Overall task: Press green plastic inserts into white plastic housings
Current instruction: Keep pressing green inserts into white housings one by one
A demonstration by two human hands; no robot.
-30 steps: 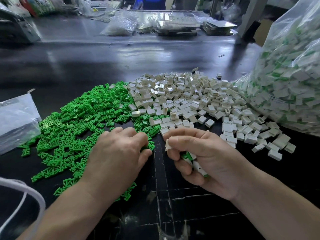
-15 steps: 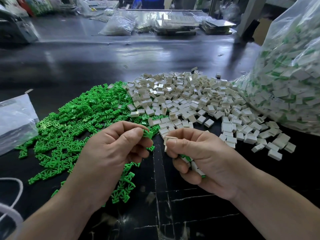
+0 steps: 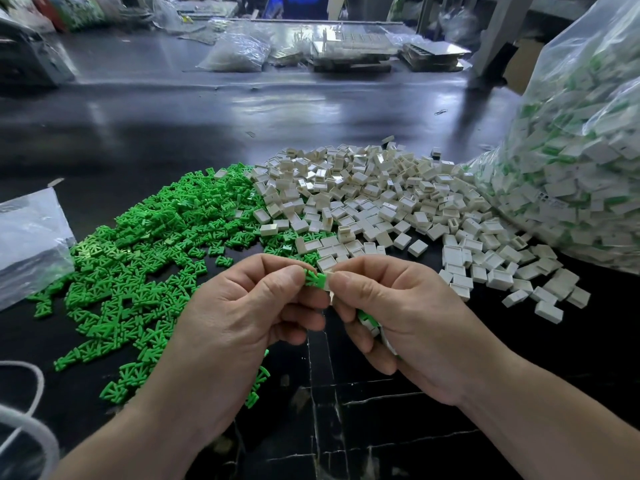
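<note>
Currently, over the worktop (image 3: pixel 207 133): left hand (image 3: pixel 249 317) is pinching a green insert (image 3: pixel 316 279); right hand (image 3: pixel 398 313) is pinching a white housing (image 3: pixel 331 276), parts touching (more pieces are sitting in its curled palm). Green pile (image 3: pixel 156 258) is lying left, white pile (image 3: pixel 381 202) right.

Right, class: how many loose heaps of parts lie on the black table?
2: green inserts heap at left; white housings heap right of it. None looks hidden.

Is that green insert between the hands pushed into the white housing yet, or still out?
Still mostly out: the green insert, pinched by the left hand, shows nearly whole beside the white housing in the right hand.
</note>
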